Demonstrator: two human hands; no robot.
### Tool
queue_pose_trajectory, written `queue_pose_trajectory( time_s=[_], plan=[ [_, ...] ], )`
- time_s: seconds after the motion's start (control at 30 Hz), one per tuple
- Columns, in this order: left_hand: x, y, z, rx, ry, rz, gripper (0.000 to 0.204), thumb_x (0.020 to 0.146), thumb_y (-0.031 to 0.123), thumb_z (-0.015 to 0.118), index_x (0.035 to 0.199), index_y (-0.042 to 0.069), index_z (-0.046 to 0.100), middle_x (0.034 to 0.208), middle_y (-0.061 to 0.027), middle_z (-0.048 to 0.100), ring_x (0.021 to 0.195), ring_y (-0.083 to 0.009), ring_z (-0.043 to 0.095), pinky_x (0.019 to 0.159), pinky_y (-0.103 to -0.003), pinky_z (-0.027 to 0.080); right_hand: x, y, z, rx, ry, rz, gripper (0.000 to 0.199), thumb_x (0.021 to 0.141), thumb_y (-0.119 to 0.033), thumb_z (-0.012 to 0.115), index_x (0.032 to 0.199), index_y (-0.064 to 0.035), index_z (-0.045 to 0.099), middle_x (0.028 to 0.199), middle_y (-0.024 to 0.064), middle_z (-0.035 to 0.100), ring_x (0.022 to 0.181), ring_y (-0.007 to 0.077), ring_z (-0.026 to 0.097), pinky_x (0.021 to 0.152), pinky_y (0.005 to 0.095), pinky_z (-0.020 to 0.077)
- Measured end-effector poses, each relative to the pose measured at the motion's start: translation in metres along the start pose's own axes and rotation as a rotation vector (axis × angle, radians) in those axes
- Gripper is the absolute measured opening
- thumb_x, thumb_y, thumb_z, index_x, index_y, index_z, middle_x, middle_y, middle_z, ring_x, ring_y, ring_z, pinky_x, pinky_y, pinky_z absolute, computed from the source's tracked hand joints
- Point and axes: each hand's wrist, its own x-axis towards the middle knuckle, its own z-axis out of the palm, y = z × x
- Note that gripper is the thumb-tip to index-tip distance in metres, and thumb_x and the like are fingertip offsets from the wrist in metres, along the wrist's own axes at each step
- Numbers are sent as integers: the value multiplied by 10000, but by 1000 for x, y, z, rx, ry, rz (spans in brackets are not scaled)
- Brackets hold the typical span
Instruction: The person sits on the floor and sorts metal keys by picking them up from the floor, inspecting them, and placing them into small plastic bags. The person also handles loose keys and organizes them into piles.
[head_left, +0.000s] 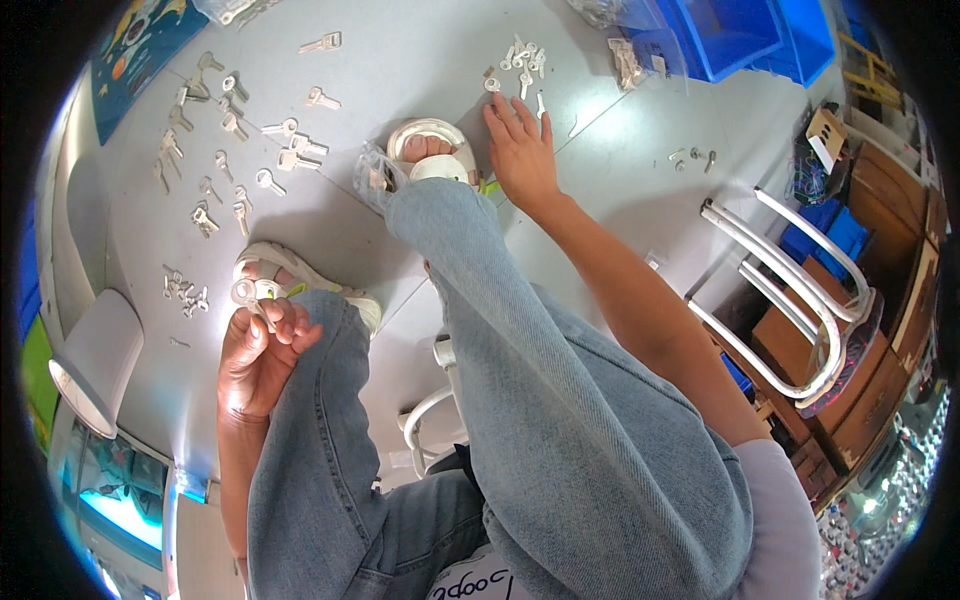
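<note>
My left hand [262, 352] is raised beside my left knee, its thumb and fingers pinching a silver key [246, 293] by the blade, round head up. My right hand [522, 155] reaches forward over the grey floor, palm down and fingers spread. Its fingertips lie just short of a round-headed key [491, 85], and whether they touch it I cannot tell. Beyond them lies a small pile of keys [525, 53]. Many more keys [300, 150] are scattered across the floor at the far left, and a small cluster of keys [184, 290] lies left of my left hand.
Blue plastic bins [725, 38] stand at the far right, beside a clear bag of keys [626, 63]. A white-framed stool [800, 300] lies tipped on the right, near a few small metal parts [695, 158]. Another clear bag [378, 175] rests against my right sandal [440, 150].
</note>
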Motion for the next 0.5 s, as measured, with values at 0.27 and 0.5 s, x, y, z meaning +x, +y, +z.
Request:
queue_pose_trajectory(
  time_s=[0.27,0.5],
  plan=[
    [-1,0,0,15,-24,2,247,765,246,632,856,23,581,714,-43,512,814,-186,507,821,-379,473,-12,-2,5,7,-7,13,446,772,-83,465,1208,-29,393,1331,68,311,1127,238,372,933,408,301],
    [-2,1,0,25,-19,-8,241,766,248,631,851,27,583,714,-40,512,813,-183,504,820,-377,472,18,-21,4,63,36,27,425,777,-95,434,1193,-10,406,1327,71,316,1082,234,399,893,389,324]
  ],
)
